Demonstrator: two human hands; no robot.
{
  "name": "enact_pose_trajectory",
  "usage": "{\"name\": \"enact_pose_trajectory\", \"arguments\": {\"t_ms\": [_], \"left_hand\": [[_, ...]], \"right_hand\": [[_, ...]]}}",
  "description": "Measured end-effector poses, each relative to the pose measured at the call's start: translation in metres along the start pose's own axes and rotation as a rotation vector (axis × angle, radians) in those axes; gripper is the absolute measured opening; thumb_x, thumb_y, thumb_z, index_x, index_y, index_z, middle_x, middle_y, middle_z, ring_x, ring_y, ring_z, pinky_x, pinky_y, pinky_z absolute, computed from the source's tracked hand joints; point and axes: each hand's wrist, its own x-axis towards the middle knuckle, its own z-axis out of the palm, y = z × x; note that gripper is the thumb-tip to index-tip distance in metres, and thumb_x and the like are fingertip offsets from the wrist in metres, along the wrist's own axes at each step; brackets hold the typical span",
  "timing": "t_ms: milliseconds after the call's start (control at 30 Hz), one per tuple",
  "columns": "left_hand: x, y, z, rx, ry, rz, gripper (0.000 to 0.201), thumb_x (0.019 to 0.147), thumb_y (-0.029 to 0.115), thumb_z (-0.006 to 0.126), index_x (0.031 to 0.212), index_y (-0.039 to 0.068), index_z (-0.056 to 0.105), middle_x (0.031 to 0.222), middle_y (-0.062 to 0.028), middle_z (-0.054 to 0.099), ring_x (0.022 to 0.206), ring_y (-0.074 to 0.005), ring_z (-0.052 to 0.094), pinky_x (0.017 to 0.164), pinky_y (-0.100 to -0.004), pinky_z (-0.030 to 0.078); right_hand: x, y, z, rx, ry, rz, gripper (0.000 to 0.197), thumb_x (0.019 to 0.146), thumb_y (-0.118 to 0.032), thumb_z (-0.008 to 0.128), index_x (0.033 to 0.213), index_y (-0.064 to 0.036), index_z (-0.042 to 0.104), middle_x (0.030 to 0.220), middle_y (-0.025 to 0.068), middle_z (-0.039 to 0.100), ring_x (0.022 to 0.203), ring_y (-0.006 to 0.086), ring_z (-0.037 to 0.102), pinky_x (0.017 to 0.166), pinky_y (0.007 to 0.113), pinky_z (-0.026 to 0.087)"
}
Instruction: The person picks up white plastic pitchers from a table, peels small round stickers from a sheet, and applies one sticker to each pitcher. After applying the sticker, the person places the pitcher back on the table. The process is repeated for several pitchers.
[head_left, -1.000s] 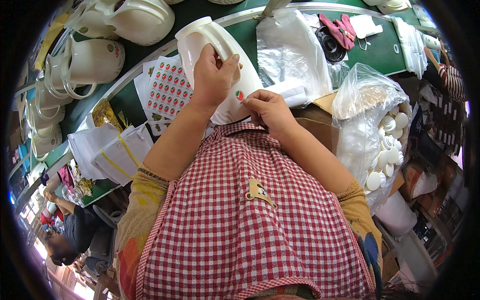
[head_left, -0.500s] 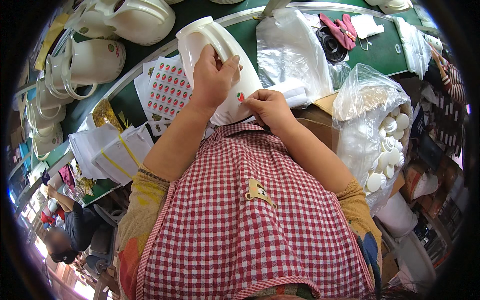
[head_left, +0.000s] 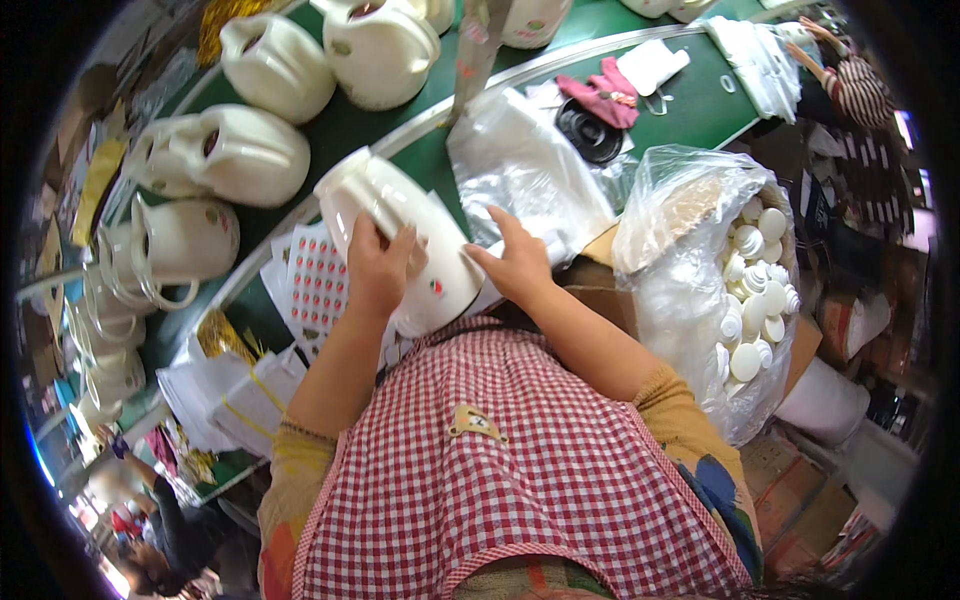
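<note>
A cream-white jug body (head_left: 440,240), shaped like a thermos jug, lies tilted in front of my apron. My left hand (head_left: 380,268) is closed around its handle. Low on the jug's wall sits a small red and green sticker (head_left: 436,288). To the right of the jug, my right hand (head_left: 518,262) is open with thumb and fingers spread; the thumb tip is at the jug's side, and whether it touches I cannot tell. Left of the jug lies a sheet of similar stickers (head_left: 318,278), partly covered by my left hand and the jug.
Several cream jugs (head_left: 255,155) stand along the green table (head_left: 670,128) at left and back. Clear plastic bags (head_left: 520,170) lie behind my right hand. At right is a plastic-lined box of white lids (head_left: 745,362). A black ring-shaped part (head_left: 590,130) and pink cloth (head_left: 603,93) lie farther back.
My right hand has let go of the sticker spot and opened, moving up along the jug's right side. The jug, still in my left hand, is turned slightly and sits lower left in view.
</note>
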Motion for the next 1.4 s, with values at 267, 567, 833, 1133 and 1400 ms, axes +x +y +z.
{"name": "enact_pose_trajectory", "arguments": {"t_ms": [267, 567, 833, 1133, 1400], "left_hand": [[-0.009, 0.043, 0.092, 0.589, -0.621, 0.728, 0.021, 0.083, 0.008, 0.065, 0.101, 0.003, 0.055, 0.088, -0.0162, 0.061, 0.077, -0.0314, 0.064, 0.064, -0.0377, 0.049], [0.168, -0.11, 0.006, 1.074, -0.003, 0.701, 0.036, 0.085, 0.024, 0.063, 0.113, 0.002, 0.052, 0.117, -0.0165, 0.055, 0.111, -0.036, 0.049, 0.096, -0.0438, 0.037], [0.167, -0.145, -0.009, 1.285, -0.038, 0.547, 0.06, 0.078, 0.027, 0.068, 0.126, 0.003, 0.041, 0.139, -0.019, 0.036, 0.132, -0.0365, 0.03, 0.112, -0.0499, 0.018], [0.171, -0.139, -0.005, 1.359, -0.068, 0.464, 0.062, 0.076, 0.033, 0.067, 0.125, 0.004, 0.043, 0.138, -0.0194, 0.036, 0.128, -0.0408, 0.03, 0.11, -0.0527, 0.018], [0.169, -0.135, -0.003, 1.363, -0.058, 0.403, 0.059, 0.077, 0.031, 0.065, 0.125, 0.005, 0.042, 0.139, -0.0205, 0.035, 0.129, -0.0416, 0.03, 0.11, -0.0521, 0.019]], "right_hand": [[-0.004, -0.047, -0.11, 1.093, 0.032, 0.056, 0.031, 0.081, -0.009, 0.07, 0.109, 0.0016, 0.06, 0.095, 0.0052, 0.064, 0.081, 0.0101, 0.061, 0.072, 0.024, 0.051], [0.19, 0.032, -0.253, 0.589, 0.84, -0.102, 0.022, 0.066, -0.013, 0.061, 0.082, 0.0026, 0.062, 0.075, 0.0102, 0.065, 0.069, 0.0167, 0.06, 0.065, 0.03, 0.05], [0.404, 0.102, -0.244, 0.532, 1.138, -0.039, 0.018, 0.062, -0.018, 0.064, 0.068, -0.0011, 0.062, 0.067, 0.0124, 0.065, 0.061, 0.0236, 0.06, 0.063, 0.033, 0.049], [0.509, 0.09, -0.206, 0.591, 1.061, -0.183, 0.018, 0.061, -0.015, 0.07, 0.067, -0.0017, 0.059, 0.062, 0.0075, 0.06, 0.057, 0.0167, 0.054, 0.059, 0.032, 0.045], [0.47, 0.039, -0.254, 0.009, 1.092, -0.731, 0.064, 0.071, -0.046, 0.073, 0.118, -0.0073, 0.056, 0.119, 0.0153, 0.057, 0.108, 0.0326, 0.054, 0.092, 0.04, 0.044]]}}
